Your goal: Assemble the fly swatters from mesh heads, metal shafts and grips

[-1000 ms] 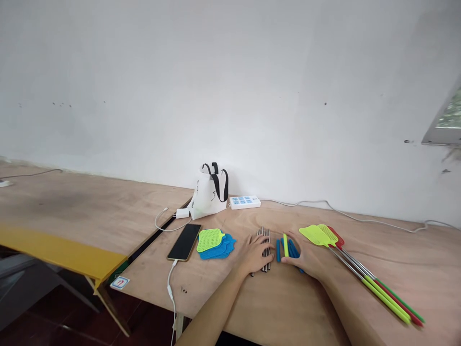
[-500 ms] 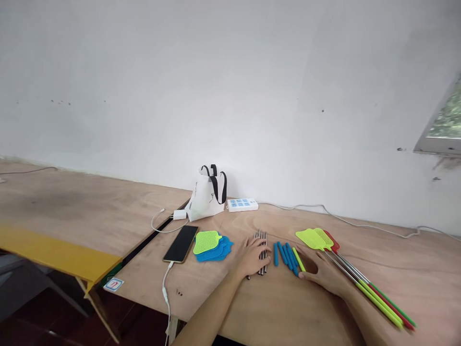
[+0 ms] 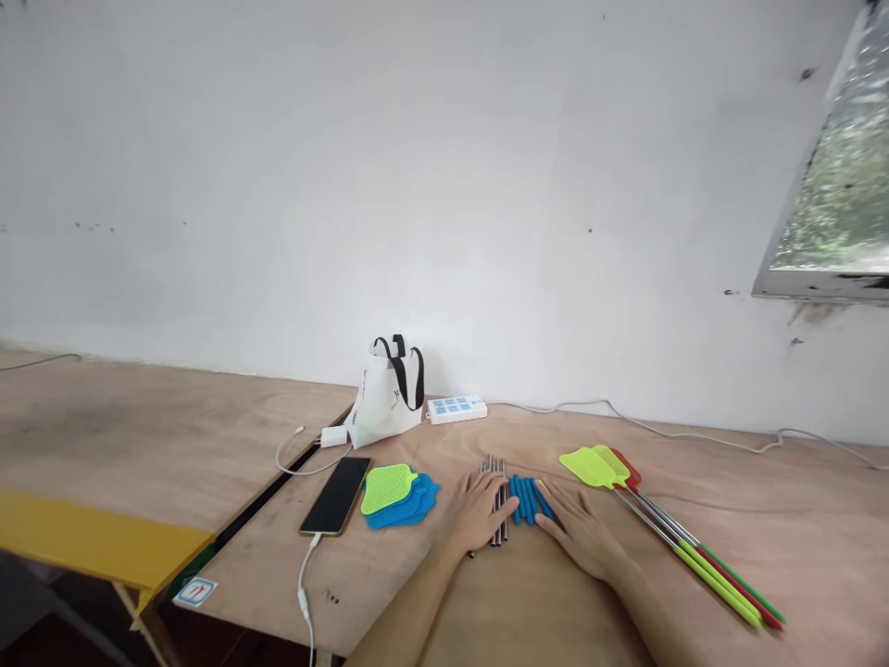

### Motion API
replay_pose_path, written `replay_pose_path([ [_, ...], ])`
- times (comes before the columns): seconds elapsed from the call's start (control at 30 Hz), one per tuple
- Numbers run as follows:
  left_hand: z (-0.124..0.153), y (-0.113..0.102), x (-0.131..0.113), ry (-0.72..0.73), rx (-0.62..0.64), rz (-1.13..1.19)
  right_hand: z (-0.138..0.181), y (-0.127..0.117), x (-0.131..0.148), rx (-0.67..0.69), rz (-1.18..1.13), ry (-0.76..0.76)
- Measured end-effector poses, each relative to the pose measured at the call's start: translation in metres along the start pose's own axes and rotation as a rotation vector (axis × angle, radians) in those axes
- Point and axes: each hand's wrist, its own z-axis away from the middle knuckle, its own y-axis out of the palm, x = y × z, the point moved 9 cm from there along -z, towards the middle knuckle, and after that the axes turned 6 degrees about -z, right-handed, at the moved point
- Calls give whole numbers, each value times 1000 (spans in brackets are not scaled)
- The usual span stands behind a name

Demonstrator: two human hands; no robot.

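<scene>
My left hand (image 3: pixel 473 511) lies flat with fingers stretched out over several thin metal rods (image 3: pixel 500 528), partly hiding them. Just right of it is a row of short blue tubes (image 3: pixel 522 500), side by side. My right hand (image 3: pixel 584 532) rests palm down at the right end of that row, its fingers spread and touching the tubes; the yellow-green tube is almost wholly covered. Left of my left hand, a yellow-green fly swatter head (image 3: pixel 387 487) is stacked on blue fly swatter heads (image 3: pixel 409 511). Several complete fly swatters (image 3: pixel 667 523) lie slanting beyond my right hand.
A phone (image 3: pixel 337 496) with a white cable lies on the left of the wooden table (image 3: pixel 389 593). Toward the wall stand a white bag (image 3: pixel 381 408) with black handles and a power strip (image 3: pixel 457 409). A yellow-edged table (image 3: pixel 83 537) adjoins across a dark gap.
My right hand has moved left, and the blue tubes have been pushed closer together, nearer the rods. My left hand stays over the rods. The view has shifted slightly.
</scene>
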Motion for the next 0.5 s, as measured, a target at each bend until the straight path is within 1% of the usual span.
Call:
replay_pose_path([
  [0.1, -1, 5, 2, -20, 43, -45, -14, 19, 21, -47, 37, 65],
  [0.2, -1, 7, 2, -29, 66, -74, -25, 27, 41, -106, 64, 111],
  [0.33, -1, 8, 2, -31, 66, -88, -29, 27, 45, -108, 94, 196],
  [0.5, -2, 12, 3, -40, 66, -104, -24, 23, 44, -103, 105, 185],
])
